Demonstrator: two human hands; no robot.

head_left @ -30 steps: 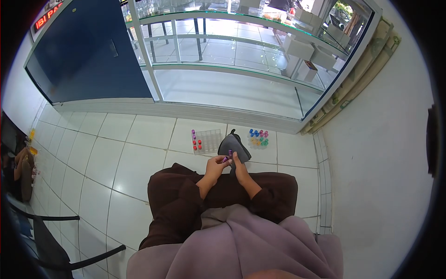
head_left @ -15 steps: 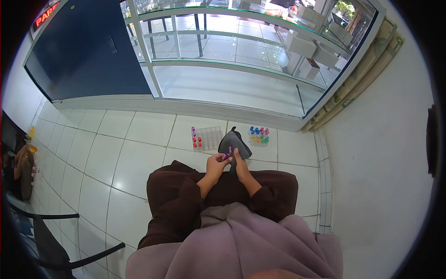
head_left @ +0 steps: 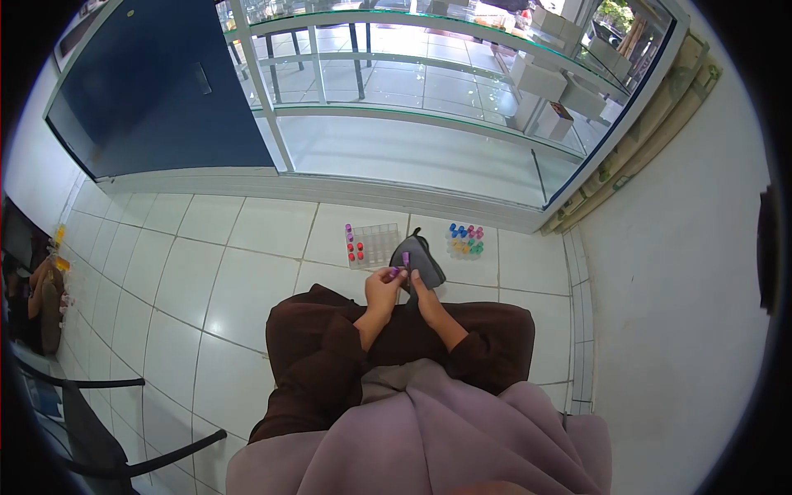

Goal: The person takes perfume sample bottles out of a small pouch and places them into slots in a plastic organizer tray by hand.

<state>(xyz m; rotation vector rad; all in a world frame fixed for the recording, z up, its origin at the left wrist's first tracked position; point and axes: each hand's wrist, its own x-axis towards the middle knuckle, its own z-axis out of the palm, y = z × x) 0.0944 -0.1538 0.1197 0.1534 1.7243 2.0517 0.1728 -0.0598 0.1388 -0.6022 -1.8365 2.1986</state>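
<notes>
Pinching a small purple cylindrical piece (head_left: 395, 271) between its fingertips, the left hand (head_left: 381, 295) was, in the head view, raised just above the person's lap in brown cloth (head_left: 404, 337). The right hand (head_left: 426, 299) was close beside it, thumb upward, near a second purple piece (head_left: 406, 258) that stood roughly upright; whether its fingers were closed on anything could not be told. Both pieces appeared in front of a dark grey fabric pouch (head_left: 426, 262) with black edging. Left of the pouch, a clear plastic rack (head_left: 382, 245) on the white tiled floor (head_left: 247, 272) held purple pieces (head_left: 349, 233) and red pieces (head_left: 355, 252) along its left side. Right of the pouch was a cluster of blue, pink, yellow and green pieces (head_left: 476, 247).
</notes>
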